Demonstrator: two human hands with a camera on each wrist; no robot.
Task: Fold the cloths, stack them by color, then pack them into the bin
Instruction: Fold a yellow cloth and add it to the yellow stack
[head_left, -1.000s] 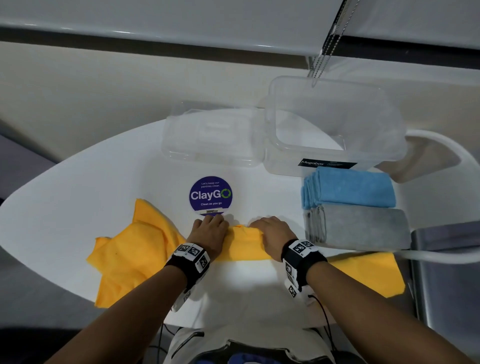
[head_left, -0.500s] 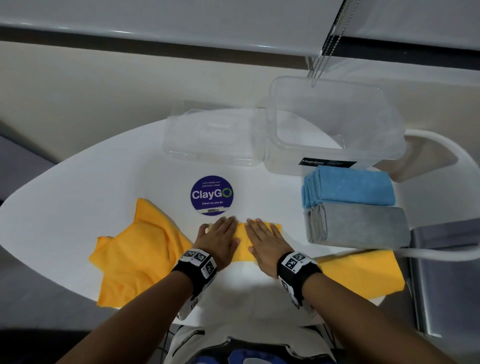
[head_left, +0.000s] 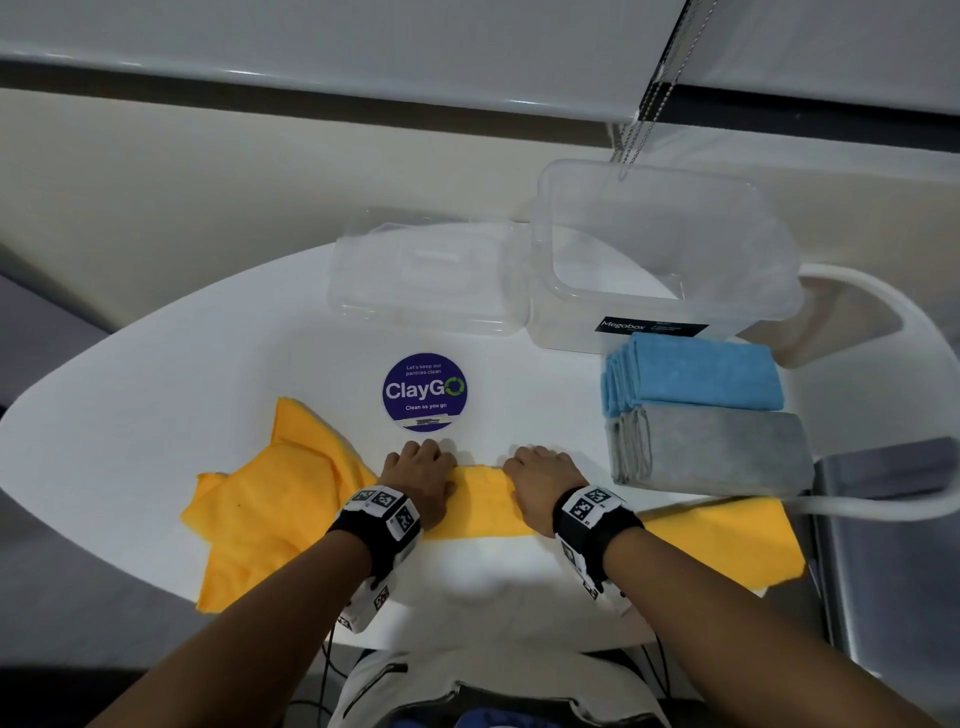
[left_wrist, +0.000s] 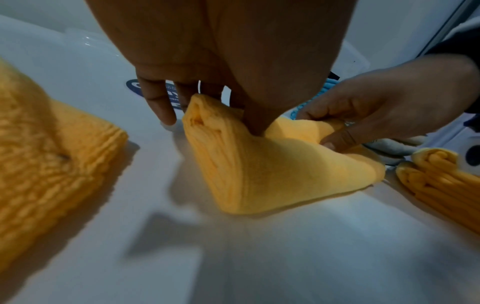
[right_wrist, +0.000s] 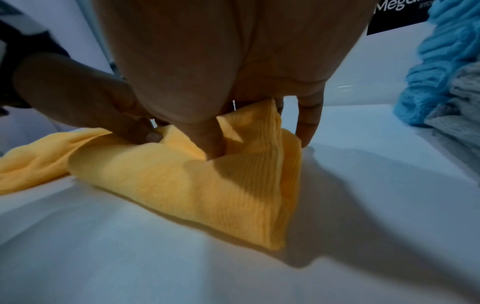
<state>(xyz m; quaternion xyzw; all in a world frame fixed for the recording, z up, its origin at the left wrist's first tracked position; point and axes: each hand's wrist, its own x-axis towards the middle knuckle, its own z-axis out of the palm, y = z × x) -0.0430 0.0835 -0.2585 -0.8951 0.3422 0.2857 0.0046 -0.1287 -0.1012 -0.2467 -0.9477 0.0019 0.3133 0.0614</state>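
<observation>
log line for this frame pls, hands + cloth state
phase: folding | left hand: pinches yellow cloth | right hand: pinches same cloth | blue stack, grey stack: folded | bin: empty

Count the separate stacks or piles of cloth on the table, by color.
5: blue stack by the bin; gray stack in front of it; yellow stack near right; yellow pile left; one yellow cloth gripped by both hands.

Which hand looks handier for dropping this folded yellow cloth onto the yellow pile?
Probably the right hand: the folded yellow stack lies on its side, past the right wrist. Both hands pinch the yellow cloth.
</observation>
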